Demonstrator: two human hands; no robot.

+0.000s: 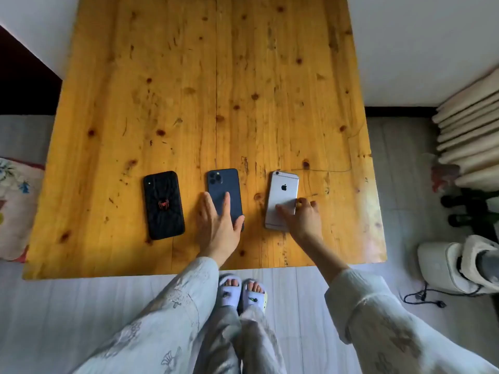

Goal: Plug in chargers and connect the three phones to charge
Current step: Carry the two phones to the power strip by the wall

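Three phones lie face down in a row near the front of the wooden table (205, 76). A black phone with a red spider case (163, 205) is on the left, apart from both hands. The dark blue phone (224, 190) is in the middle; my left hand (217, 225) lies flat over its lower half, fingers spread. On the right, the silver phone (283, 195) has my right hand (302, 220) gripping its lower right edge, thumb on its back. No charger or cable is on the table.
A white appliance (453, 265) with a black cord and plug (424, 296) sits on the floor to the right. Stacked cushions (469, 136) stand further back on the right. A patterned pillow (13, 206) lies left of the table. My slippered feet are below the table's front edge.
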